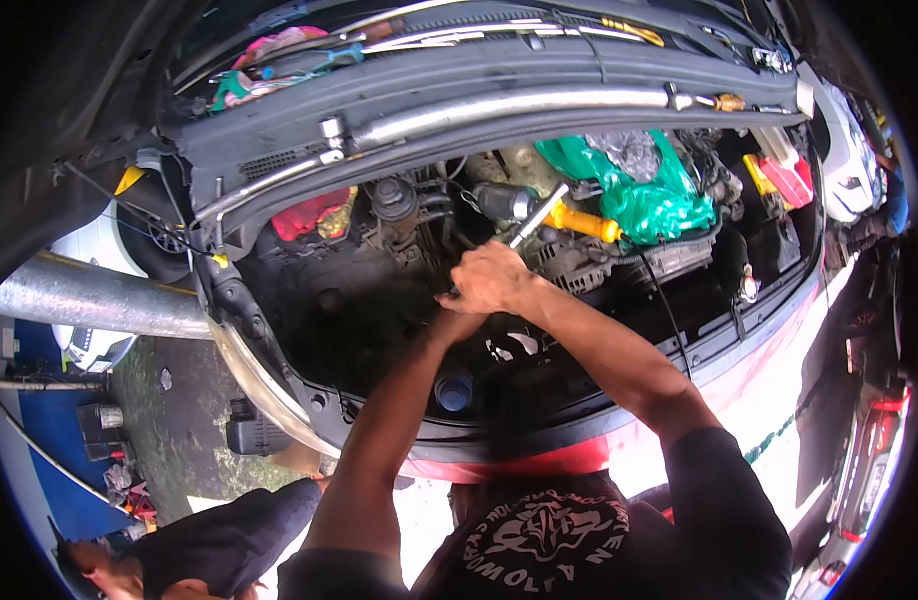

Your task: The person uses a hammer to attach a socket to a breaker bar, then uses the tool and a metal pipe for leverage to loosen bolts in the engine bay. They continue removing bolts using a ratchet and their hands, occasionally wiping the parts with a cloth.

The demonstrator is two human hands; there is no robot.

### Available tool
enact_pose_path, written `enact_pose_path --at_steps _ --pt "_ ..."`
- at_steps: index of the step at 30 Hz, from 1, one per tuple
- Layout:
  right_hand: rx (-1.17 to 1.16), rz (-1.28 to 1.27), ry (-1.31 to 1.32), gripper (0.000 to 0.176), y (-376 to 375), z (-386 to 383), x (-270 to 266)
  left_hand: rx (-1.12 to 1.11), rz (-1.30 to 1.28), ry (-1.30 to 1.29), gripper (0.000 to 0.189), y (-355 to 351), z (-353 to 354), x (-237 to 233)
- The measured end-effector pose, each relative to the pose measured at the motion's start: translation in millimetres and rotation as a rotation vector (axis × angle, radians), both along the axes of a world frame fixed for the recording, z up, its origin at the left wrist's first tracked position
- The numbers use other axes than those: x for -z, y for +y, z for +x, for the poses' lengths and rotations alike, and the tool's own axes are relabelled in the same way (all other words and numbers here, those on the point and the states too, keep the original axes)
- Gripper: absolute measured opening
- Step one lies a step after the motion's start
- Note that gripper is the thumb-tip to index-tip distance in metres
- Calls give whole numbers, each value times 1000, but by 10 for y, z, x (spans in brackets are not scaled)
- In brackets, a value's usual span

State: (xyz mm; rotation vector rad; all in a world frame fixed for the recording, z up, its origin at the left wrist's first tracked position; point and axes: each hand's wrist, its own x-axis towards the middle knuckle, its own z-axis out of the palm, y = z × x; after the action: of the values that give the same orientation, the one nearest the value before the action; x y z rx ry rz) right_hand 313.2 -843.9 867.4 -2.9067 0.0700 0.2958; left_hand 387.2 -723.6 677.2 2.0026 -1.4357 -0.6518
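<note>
My right hand (494, 278) is closed round the lower part of a shiny metal bar (541, 213), which slants up to the right over the engine. Just below and left of it is my left hand (459, 322), mostly hidden under the right hand and wrist; its fingers cannot be made out. Near the bar's upper end lie a yellow-handled tool (584, 222) and a dark cylindrical tool (504, 202). A green plastic bag (669, 205) rests on the engine to the right. The dark reservoir cap (392, 196) stands to the left.
A long silver tube (509, 108) and a ratchet handle (269, 190) lie along the cowl. A red cloth (309, 215) sits at the bay's back left. The front bumper (539, 458) edges the bay. Another person (219, 535) is at the lower left.
</note>
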Motion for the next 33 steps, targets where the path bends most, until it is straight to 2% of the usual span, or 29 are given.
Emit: enact_pose_path --at_steps 1,2,5,8,11,13,15,18,23,29,33 --pt "-2 -10 34 59 9 0 -46 10 7 -38 46 -12 14 11" --pt "3 -11 44 62 16 0 -60 -29 15 69 44 -15 -12 -179" --pt "80 10 81 63 5 28 -53 11 15 71 42 -6 -22 -518" --pt "97 -8 -1 61 -9 39 107 -43 -31 219 43 -3 99 -469" --pt "60 -57 -80 52 43 107 155 -514 -331 14 40 -91 -215 135" --pt "22 -62 -155 55 63 92 250 -580 -335 85 39 -150 -235 172" --pt "7 -74 -143 56 47 92 202 -517 -217 242 38 -138 -246 67" --pt "-26 -43 -65 55 46 145 216 -450 -119 333 37 -126 -242 -88" --pt "-20 -15 52 54 -10 135 31 -387 -52 384 36 -143 -260 -177" --pt "7 41 -23 57 -76 112 172 -330 -16 410 34 -213 -190 -236" --pt "24 35 25 56 -29 74 112 -308 -5 426 33 -227 -158 -256"
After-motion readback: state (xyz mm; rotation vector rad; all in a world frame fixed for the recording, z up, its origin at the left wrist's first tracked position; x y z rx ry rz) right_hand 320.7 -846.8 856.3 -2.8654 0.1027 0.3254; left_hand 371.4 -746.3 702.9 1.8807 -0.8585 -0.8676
